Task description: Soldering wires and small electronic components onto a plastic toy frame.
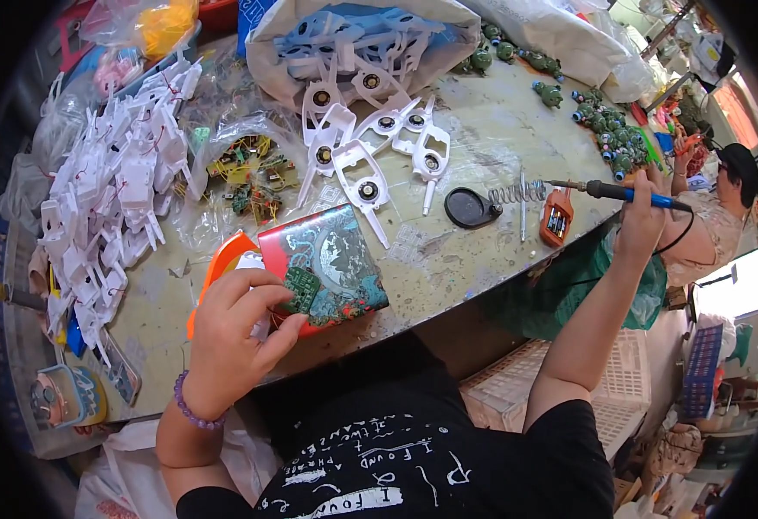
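- Over the table's right side, the soldering iron (pixel 614 191) lies almost level, its long axis running left to right, tip pointing left at the coil spring (pixel 517 192), cord end rightward.
- Around its blue handle the right hand (pixel 641 216) is closed; the metal shaft extends left of the fingers, and the arm reaches out forward and right.
- Above the red tin (pixel 344 259), the left hand (pixel 245 324), fingers bent, pinches the tilted green circuit board (pixel 304 291) at its fingertips.
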Available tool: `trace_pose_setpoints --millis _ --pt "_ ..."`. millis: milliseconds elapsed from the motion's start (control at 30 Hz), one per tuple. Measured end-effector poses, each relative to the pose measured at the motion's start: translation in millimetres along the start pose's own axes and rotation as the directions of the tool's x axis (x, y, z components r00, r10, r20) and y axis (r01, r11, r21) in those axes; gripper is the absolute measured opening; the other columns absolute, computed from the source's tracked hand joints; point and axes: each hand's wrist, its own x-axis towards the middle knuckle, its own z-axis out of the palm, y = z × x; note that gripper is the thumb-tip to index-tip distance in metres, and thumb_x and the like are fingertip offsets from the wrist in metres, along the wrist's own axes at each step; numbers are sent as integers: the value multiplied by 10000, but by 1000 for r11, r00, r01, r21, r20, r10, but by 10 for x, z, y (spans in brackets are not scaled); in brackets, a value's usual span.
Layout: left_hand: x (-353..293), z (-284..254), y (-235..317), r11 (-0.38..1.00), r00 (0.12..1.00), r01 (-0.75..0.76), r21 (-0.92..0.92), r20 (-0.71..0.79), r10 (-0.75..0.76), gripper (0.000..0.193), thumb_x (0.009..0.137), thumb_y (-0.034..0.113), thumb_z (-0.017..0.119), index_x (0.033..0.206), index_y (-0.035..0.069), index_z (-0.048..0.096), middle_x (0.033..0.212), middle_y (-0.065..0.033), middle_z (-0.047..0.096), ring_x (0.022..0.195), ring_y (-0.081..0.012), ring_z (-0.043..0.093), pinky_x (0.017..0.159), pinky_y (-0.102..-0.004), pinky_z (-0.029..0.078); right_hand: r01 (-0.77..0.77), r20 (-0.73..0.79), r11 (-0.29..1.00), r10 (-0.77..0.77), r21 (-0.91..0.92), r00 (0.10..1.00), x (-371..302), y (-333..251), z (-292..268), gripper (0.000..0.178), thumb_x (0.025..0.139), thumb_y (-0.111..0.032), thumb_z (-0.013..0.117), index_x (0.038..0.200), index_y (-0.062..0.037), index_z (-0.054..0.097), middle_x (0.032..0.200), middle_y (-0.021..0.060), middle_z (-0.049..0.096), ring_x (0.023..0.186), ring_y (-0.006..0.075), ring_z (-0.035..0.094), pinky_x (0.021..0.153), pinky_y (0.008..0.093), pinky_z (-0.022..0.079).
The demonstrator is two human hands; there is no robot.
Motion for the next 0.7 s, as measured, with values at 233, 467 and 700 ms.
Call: trace_pose_setpoints --millis 233,467,700 --pt "63 23 43 1000 999 -15 4 -34 15 362 691 153 772 993 20 624 975 -126 603 857 -291 587 749 -376 480 -75 49 995 72 64 996 103 -37 -11 211 914 -235 576 954 -30 603 708 -34 510 544 30 403 457 183 259" --pt "13 7 38 998 999 51 45 -14 -50 401 698 142 752 1053 18 612 1027 -146 594 926 -314 578 817 -377 464 -262 193 963 268 -54 944 105 363 117 293 877 -318 628 729 -65 643 556 -57 440 466 54 374 435 234 253" --pt "1 41 49 996 999 50 79 -10 -49 392 734 145 730 1076 7 596 1074 -155 574 982 -327 561 855 -390 457 -198 293 978 209 -67 933 -425 498 569 305 890 -304 630 766 -26 636 601 -22 498 541 51 417 501 229 309"
